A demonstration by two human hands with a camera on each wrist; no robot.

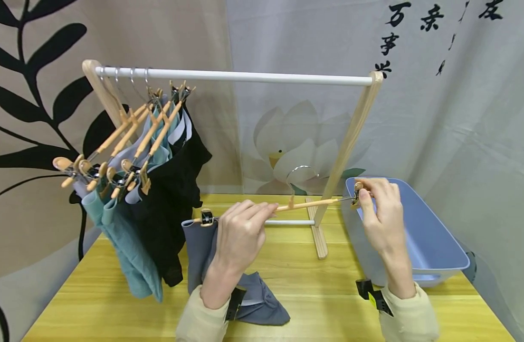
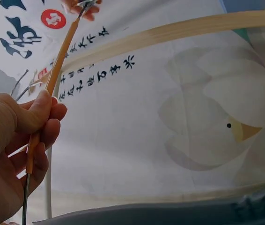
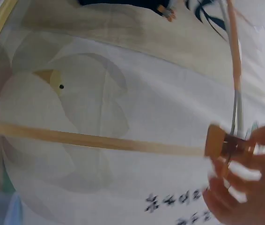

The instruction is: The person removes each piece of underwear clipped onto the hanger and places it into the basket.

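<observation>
My left hand [image 1: 240,232] grips the wooden bar of a clip hanger [image 1: 306,205] near its middle; the left wrist view shows thumb and fingers wrapped round the bar [image 2: 64,44]. The hanger's metal hook [image 1: 289,178] points up. At its right end, my right hand [image 1: 383,213] pinches the wooden clip [image 3: 215,141], which has no cloth in it. The left clip [image 1: 206,217] bites the edge of a grey-blue garment [image 1: 197,247]. That cloth hangs down behind my left wrist, and its lower part [image 1: 262,304] lies folded on the table.
A wooden clothes rack [image 1: 347,142] with a white rail [image 1: 253,77] stands behind the hands. Several hangers with teal, lilac and black garments [image 1: 172,185] crowd its left end. A blue plastic bin [image 1: 433,237] sits at the right on the yellow wood-grain table [image 1: 330,304].
</observation>
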